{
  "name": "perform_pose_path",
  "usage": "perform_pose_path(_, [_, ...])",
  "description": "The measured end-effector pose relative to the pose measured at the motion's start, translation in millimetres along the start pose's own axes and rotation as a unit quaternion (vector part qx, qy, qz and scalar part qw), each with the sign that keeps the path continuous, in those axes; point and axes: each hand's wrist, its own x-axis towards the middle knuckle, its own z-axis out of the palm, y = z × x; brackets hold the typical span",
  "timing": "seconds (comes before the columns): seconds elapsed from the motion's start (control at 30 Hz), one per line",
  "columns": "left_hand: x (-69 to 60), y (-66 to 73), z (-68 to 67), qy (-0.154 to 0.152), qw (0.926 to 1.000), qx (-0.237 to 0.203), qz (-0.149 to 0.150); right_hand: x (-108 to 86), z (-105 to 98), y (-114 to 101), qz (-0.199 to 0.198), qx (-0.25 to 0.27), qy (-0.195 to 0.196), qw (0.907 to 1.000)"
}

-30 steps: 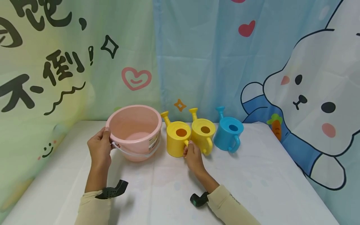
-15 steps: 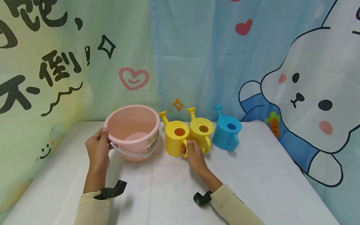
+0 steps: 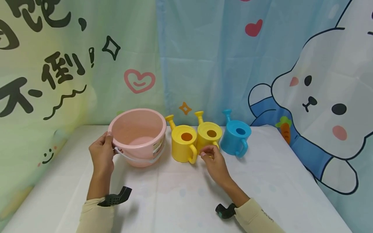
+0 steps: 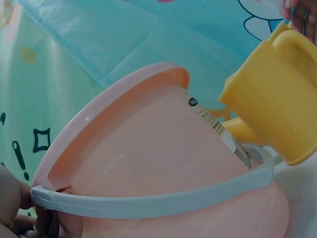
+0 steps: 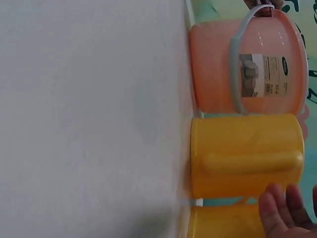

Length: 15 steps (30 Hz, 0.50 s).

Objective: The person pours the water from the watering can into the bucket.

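Head view: our left hand grips pink bucket; loose right hand probably prepares grasp; next needs curling.

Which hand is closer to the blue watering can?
Right. The right hand is just left of the blue watering can; the left hand is farther left, gripping the pink bucket.

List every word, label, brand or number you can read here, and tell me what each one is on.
"不倒!" – large dark characters on the fabric backdrop.
Characters higher up, same backdrop: cut off by the picture's edge, not fully readable.
Label on the pink bucket: dark oval logo and fine print, too small and blurred to read.
Right sleeve: small dark marking, too small to read.
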Motion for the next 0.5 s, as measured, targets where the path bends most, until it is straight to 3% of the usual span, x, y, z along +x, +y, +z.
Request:
perform_pose_path(0.13, [0.0, 1.2, 0.8, -0.001, 1.0000, -0.005, 0.002, -4.4, -17.5, 3.9, -0.068, 0.043, 0.000, 0.9967])
perform_pose_path(0.23, [-0.4, 1.8, 0.5, 0.000, 1.0000, -0.002, 0.003, -6.0, -29.1, 10.3, -0.104, 0.062, 0.021, 0.9925])
perform_pose_path(0.37, [-0.9, 1.8, -0.6, 0.000, 1.0000, 0.005, 0.002, -3.0, -42.8, 19.8, -0.101, 0.053, 0.074, 0.9907])
perform_pose_path(0.5, [-0.8, 1.4, -0.3, -0.002, 1.0000, 0.004, -0.001, 4.3, -53.3, 27.5, -0.066, 0.035, 0.109, 0.9912])
